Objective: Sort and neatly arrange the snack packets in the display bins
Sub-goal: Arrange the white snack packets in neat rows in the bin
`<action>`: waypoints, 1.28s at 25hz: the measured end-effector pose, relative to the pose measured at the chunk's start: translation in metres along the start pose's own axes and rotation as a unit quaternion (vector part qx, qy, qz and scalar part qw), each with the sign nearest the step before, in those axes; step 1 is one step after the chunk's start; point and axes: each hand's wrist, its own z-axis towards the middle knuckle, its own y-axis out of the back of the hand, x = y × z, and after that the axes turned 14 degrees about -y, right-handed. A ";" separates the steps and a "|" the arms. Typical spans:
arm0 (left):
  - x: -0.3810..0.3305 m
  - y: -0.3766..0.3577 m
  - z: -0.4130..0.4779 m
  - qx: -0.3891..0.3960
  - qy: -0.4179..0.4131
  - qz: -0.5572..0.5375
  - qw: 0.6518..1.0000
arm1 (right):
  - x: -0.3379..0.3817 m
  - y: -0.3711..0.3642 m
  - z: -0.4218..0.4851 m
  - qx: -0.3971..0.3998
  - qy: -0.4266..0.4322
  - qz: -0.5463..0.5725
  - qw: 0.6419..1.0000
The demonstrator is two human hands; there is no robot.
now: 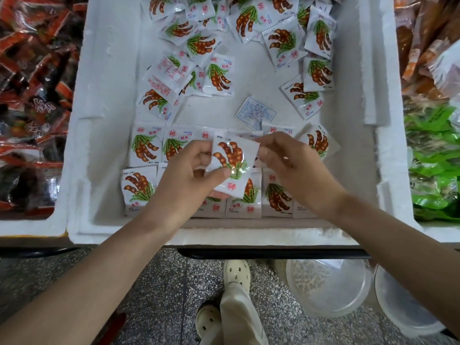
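Note:
A white foam bin (104,145) holds white tamarind snack packets printed with brown pods. Two tidy rows of packets (143,148) lie flat along its near end, and several loose packets (283,43) are scattered at the far end. My left hand (189,173) grips one tamarind packet (232,160) with the thumb on its face, just above the near rows. My right hand (291,163) pinches the same packet's upper right corner. A small white label slip (256,112) lies face up in the middle of the bin.
A bin of red and black packets (32,95) sits to the left. Orange packets (423,46) and green packets (435,165) fill the bins to the right. Below the shelf edge stand two clear plastic tubs (326,287) on a speckled floor, beside my cream clogs (236,272).

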 end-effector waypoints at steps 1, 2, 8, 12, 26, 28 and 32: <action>-0.003 -0.001 0.001 0.011 -0.003 -0.004 1.000 | 0.004 0.004 -0.005 0.033 -0.017 0.094 0.995; -0.006 -0.003 0.003 0.021 -0.007 -0.004 1.000 | 0.008 0.008 -0.009 0.067 -0.038 0.175 0.982; -0.008 -0.030 0.010 0.103 -0.080 0.082 0.988 | -0.001 0.033 -0.015 -0.005 -0.033 0.082 0.996; 0.008 -0.032 0.014 0.152 -0.174 0.260 0.938 | -0.018 0.049 -0.008 -0.087 -0.033 -0.119 0.988; 0.024 -0.026 0.016 0.246 -0.256 0.404 0.843 | -0.019 0.029 -0.005 -0.013 0.053 -0.352 0.934; 0.019 -0.014 0.018 0.214 -0.268 0.379 0.860 | -0.009 0.030 -0.001 -0.035 0.083 -0.348 0.933; 0.016 0.034 0.044 0.058 -0.225 0.360 0.904 | 0.021 0.013 0.033 -0.058 0.134 -0.274 0.951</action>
